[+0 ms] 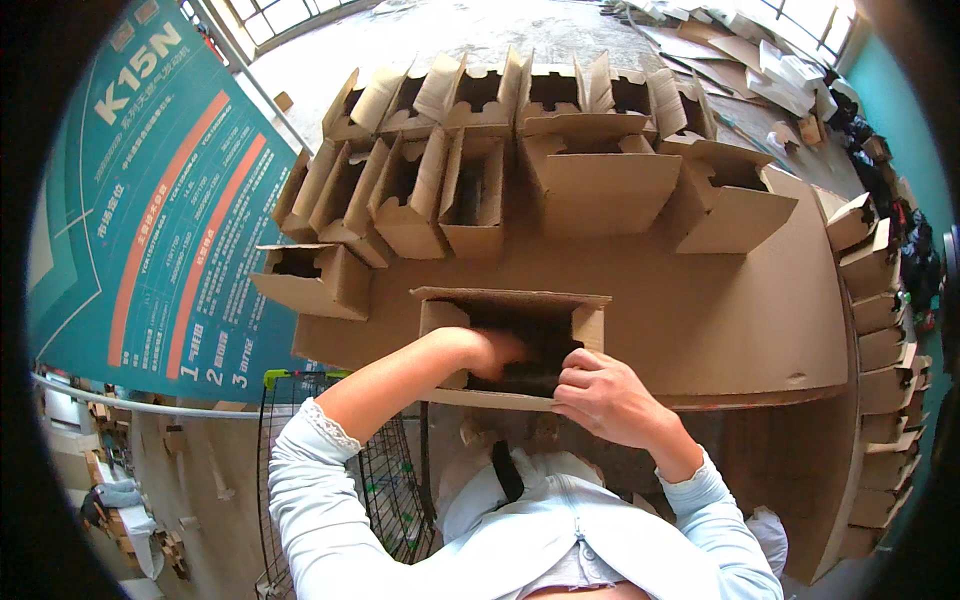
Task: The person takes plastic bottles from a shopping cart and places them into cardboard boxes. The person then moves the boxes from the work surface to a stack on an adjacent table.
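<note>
An open cardboard box (488,399) stands at the near edge of the table, right in front of me, its flaps raised. My left hand (497,352) reaches down inside it; the fingers are smeared by motion and partly lost in the dark interior, so what they touch is hidden. At the box's near right corner, my right hand (610,398) is closed with bent fingers gripping the rim. What lies at the bottom of the box cannot be made out.
Rows of open cardboard boxes (408,222) fill the table's far side, with a smaller one (335,285) at left. Brown cardboard (730,325) covers the tabletop. A teal printed banner (170,220) leans at left above a black wire cart (290,450). More boxes (885,390) line the right.
</note>
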